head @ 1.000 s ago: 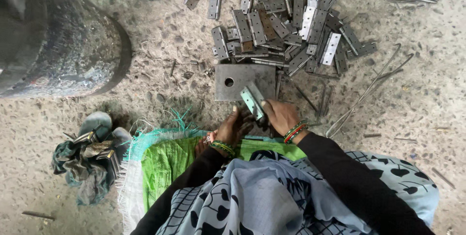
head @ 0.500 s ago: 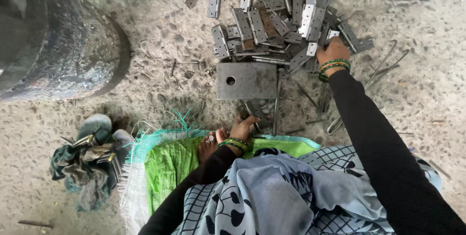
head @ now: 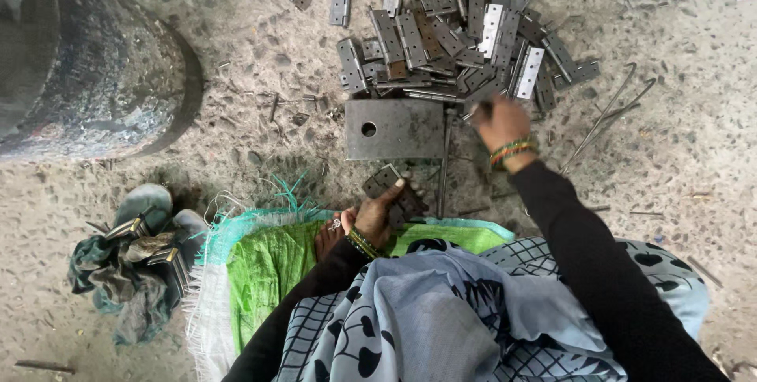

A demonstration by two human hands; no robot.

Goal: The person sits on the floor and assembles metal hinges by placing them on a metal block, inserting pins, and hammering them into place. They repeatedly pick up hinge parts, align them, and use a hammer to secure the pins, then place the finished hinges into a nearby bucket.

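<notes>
Speckled concrete floor (head: 694,193) — heap of metal hinges (head: 465,31), holed steel plate (head: 394,130), thin rods (head: 607,114), green woven sack (head: 268,272), crumpled cloth (head: 118,279), dark drum (head: 87,74)

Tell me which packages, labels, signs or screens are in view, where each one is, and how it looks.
Woven plastic sack: the only packaging, spread flat on the floor under the seated person, left of the lap; bright green with a frayed white and teal edge.
Labels, signs, screens: none in view.

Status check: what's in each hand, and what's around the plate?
Left hand grips a hinge. Right hand reaches into the hinge pile. Steel plate lies flat between them.
</notes>
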